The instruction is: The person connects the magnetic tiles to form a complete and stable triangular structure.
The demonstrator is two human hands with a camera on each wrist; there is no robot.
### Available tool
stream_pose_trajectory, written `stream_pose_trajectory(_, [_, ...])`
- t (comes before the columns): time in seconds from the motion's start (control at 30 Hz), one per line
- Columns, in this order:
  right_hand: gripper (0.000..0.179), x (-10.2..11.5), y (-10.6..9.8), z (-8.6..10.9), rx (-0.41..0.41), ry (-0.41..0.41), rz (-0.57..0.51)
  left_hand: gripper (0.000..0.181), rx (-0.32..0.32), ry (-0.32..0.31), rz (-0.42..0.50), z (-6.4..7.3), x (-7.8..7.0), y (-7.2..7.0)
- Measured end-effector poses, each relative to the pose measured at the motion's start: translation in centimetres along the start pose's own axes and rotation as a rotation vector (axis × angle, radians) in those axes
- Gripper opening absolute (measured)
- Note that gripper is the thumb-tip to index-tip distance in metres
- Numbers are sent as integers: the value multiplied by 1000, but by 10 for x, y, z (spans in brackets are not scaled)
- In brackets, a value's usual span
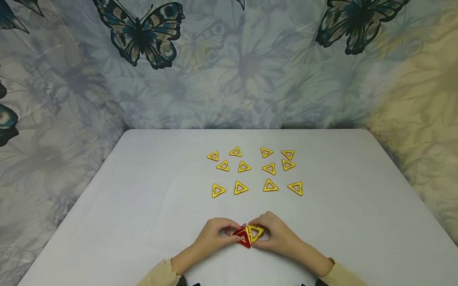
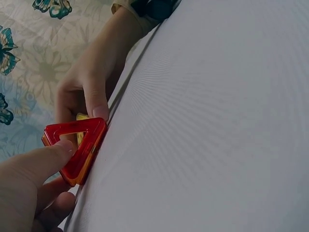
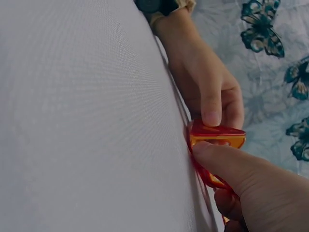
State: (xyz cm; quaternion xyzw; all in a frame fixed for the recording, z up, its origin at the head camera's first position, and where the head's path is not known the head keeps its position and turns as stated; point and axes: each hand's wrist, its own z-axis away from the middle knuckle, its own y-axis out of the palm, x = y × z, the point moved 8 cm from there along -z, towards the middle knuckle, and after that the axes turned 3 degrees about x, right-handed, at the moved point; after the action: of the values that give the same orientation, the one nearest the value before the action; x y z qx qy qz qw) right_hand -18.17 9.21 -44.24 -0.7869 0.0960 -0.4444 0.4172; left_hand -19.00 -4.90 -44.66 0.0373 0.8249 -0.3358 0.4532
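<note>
Near the front of the table, both hands hold a small joined shape made of triangular magnetic tiles with open centres. My left hand [image 1: 215, 234] pinches its red triangular tile [image 2: 77, 169], thumb on the near face and fingers behind. On the other side, my right hand [image 1: 278, 235] grips the yellow triangular tile [image 1: 258, 236] between thumb and fingers. Red and yellow edges meet along a ridge between the hands. In the right wrist view the tile [image 3: 234, 140] under the right thumb looks orange with a red edge. Fingers hide part of the shape.
Several loose yellow triangular tiles [image 1: 270, 190] lie flat in rough rows farther back on the white table [image 1: 143, 190]. Behind the table's back edge hangs a cloth [image 1: 247, 91] printed with flowers and butterflies.
</note>
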Motion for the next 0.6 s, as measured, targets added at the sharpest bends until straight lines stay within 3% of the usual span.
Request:
stream_pose_trajectory(0.2, [40,3,6,0,-34,-4,-91,19,-10,-20,-19,9,1,0])
stream_pose_trajectory(0.43, [40,-1,8,-2,-30,63,-177,18,-18,6,-36,4,-8,-3])
stream_pose_trajectory(0.6, [39,-2,4,-2,-39,52,-194,18,-17,38,-69,0,-3,-1])
